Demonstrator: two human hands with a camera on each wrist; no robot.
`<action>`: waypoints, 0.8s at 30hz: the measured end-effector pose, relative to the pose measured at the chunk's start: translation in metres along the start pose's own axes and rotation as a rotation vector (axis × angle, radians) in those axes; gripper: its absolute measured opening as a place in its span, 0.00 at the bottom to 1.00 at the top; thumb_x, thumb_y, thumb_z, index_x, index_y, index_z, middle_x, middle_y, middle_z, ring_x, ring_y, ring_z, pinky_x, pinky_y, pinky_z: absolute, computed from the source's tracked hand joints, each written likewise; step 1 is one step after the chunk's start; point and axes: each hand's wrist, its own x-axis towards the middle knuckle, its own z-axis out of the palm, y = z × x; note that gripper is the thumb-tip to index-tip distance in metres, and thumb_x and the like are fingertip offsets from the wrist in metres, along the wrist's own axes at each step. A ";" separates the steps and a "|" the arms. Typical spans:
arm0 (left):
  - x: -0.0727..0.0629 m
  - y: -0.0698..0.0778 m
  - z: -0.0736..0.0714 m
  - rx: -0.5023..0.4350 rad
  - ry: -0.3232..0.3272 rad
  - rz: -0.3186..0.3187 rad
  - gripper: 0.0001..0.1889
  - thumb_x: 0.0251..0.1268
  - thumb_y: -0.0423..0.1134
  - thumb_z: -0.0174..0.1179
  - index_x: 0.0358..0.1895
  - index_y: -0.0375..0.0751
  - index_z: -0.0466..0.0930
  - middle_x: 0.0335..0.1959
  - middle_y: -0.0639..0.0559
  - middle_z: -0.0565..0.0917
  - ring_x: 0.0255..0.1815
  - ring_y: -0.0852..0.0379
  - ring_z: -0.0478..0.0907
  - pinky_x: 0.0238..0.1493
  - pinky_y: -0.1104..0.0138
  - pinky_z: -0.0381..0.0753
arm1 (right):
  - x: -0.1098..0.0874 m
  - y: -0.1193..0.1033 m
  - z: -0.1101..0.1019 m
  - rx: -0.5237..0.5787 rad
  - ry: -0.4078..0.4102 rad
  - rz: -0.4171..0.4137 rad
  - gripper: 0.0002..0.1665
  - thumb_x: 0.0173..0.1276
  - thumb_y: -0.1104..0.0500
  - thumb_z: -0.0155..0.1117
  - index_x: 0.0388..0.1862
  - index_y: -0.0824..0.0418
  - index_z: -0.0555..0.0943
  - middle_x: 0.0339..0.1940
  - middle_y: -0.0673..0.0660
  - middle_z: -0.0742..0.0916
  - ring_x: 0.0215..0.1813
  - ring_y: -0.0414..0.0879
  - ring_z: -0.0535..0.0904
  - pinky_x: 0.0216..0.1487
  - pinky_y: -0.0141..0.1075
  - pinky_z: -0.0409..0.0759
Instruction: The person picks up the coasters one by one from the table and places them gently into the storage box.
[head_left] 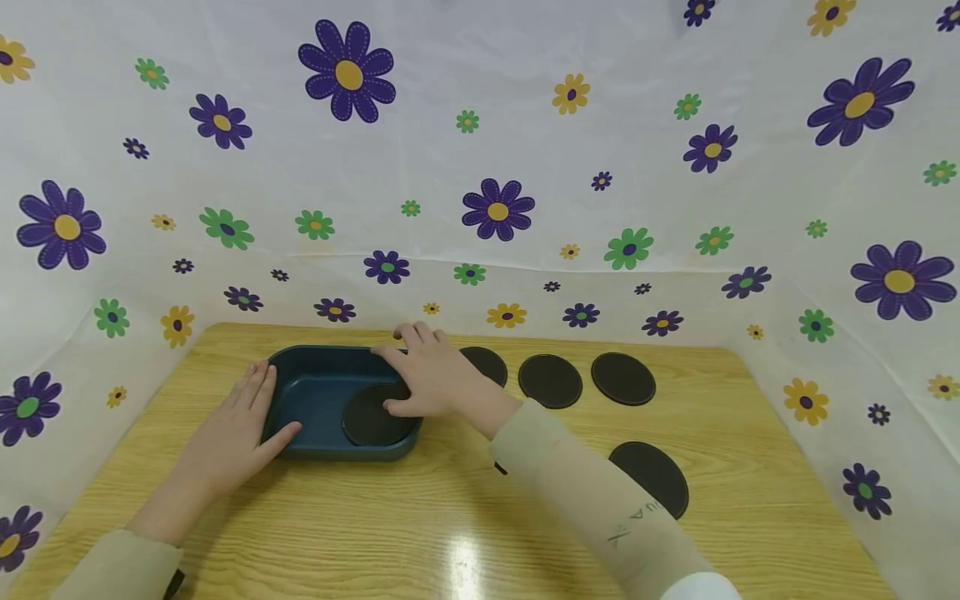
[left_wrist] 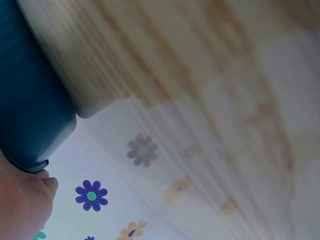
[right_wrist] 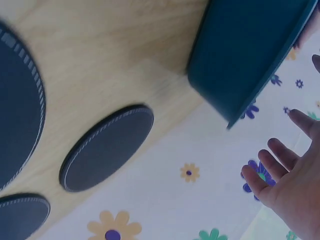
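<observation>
A dark blue rectangular bin (head_left: 322,392) stands at the table's left back. One round black coaster (head_left: 367,421) lies in its right end. My left hand (head_left: 232,433) rests along the bin's left side, fingers straight against the outer wall and thumb spread over the front rim. Over the right end, my right hand (head_left: 438,379) hovers with fingers spread and nothing held between them. Its thumb overlaps the coaster in the head view. In the right wrist view the fingers (right_wrist: 277,155) hang loosely, apart from the bin's wall.
Right of the bin, a row of black stitched-edge coasters lies on the wooden table (head_left: 315,533): one partly behind my right hand (head_left: 486,365), one in the middle (head_left: 550,382) and one at the right (head_left: 623,379). Another coaster (head_left: 656,475) lies nearer, partly under my right forearm. Flowered cloth (head_left: 427,167) surrounds the table.
</observation>
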 end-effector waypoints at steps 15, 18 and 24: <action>0.000 0.001 -0.002 -0.001 -0.010 -0.010 0.51 0.79 0.61 0.57 0.84 0.23 0.47 0.85 0.25 0.51 0.88 0.29 0.48 0.89 0.45 0.44 | -0.023 0.049 -0.001 0.111 0.038 0.080 0.44 0.72 0.36 0.65 0.83 0.47 0.66 0.78 0.63 0.70 0.77 0.60 0.66 0.75 0.60 0.71; 0.000 0.001 -0.002 0.001 -0.007 -0.004 0.51 0.79 0.61 0.56 0.84 0.23 0.47 0.85 0.25 0.52 0.88 0.29 0.48 0.90 0.47 0.42 | -0.028 0.058 0.001 0.105 0.030 0.099 0.43 0.74 0.38 0.63 0.82 0.48 0.66 0.77 0.64 0.70 0.77 0.61 0.66 0.75 0.61 0.71; 0.000 -0.001 0.000 0.006 -0.009 -0.001 0.51 0.80 0.61 0.56 0.84 0.24 0.45 0.85 0.25 0.51 0.88 0.29 0.47 0.90 0.47 0.40 | -0.035 0.069 0.012 0.119 0.000 0.150 0.41 0.75 0.40 0.63 0.82 0.50 0.67 0.76 0.65 0.71 0.75 0.62 0.67 0.74 0.63 0.72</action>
